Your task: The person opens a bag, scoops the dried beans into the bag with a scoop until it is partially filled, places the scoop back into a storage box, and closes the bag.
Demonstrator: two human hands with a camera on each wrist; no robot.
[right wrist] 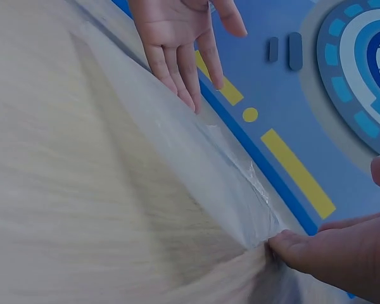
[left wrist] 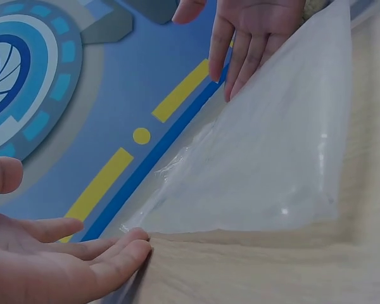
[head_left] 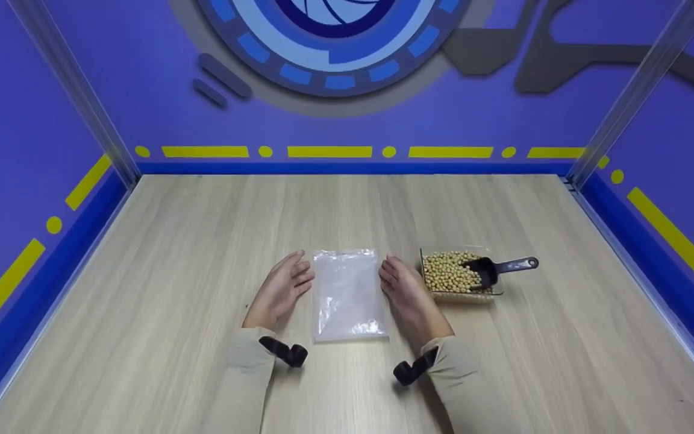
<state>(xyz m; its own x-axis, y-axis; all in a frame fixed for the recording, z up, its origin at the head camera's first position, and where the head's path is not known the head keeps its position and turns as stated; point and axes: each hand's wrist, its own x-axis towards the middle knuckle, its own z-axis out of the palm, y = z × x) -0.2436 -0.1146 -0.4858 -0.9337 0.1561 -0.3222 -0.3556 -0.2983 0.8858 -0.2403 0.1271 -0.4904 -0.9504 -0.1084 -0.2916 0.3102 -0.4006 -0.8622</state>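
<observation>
A flat, clear plastic bag (head_left: 350,295) lies on the table between my two hands. On its left side my left hand (head_left: 281,289) is held with fingers extended, thumb up and palm facing the bag. Across from it, my right hand (head_left: 410,295) mirrors that pose along the right edge. Both wrist views show fingertips at or very near the bag's sides; whether they touch cannot be told. Neither hand grips anything. Right of the right hand stands a clear box (head_left: 464,296) of soybeans (head_left: 449,271), with a black scoop (head_left: 491,272) resting in them, handle pointing right.
The light wood-grain table (head_left: 202,241) extends around the bag and box. Blue printed panels (head_left: 112,72) enclose the back and both sides, joined by metal corner posts (head_left: 76,90). A black wrist-worn camera (head_left: 287,351) sits on each sleeve.
</observation>
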